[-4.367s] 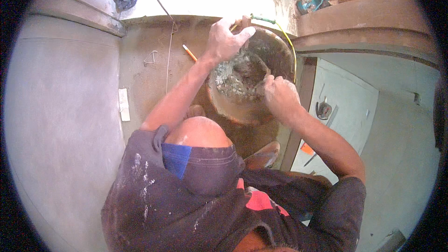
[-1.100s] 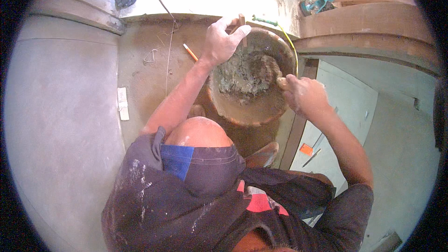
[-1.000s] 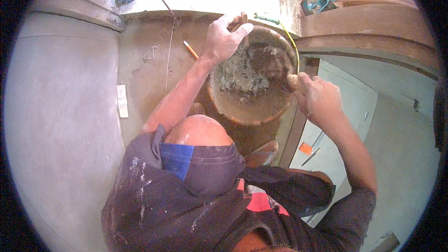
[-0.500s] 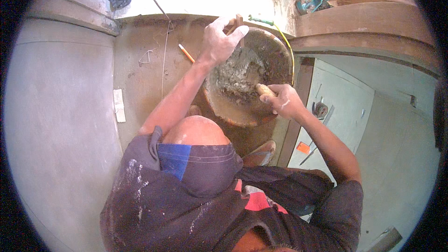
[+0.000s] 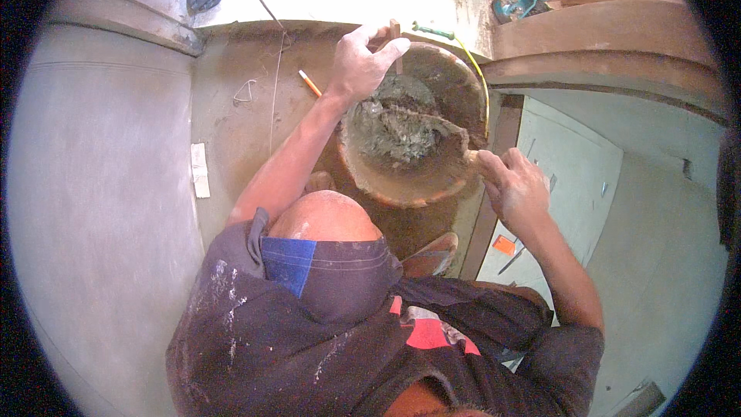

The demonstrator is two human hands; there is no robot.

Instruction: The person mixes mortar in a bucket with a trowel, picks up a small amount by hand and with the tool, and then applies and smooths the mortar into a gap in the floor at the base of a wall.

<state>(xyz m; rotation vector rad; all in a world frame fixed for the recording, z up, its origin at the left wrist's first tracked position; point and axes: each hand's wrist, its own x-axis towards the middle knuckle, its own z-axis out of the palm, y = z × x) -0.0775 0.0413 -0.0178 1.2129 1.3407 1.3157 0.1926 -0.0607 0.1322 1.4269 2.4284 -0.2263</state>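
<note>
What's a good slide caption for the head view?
Left hand on a brown bar, right hand holding a tool at a basin of gray mix.

The dusty brown floor (image 5: 220, 127) carries the round basin (image 5: 394, 184), an orange-and-white stick (image 5: 310, 83) slanting near the basin's left side, a thin pale cord (image 5: 274, 100) and a small bent wire (image 5: 243, 90) farther left, and a white strip (image 5: 200, 171) lying along the floor's left edge.
</note>
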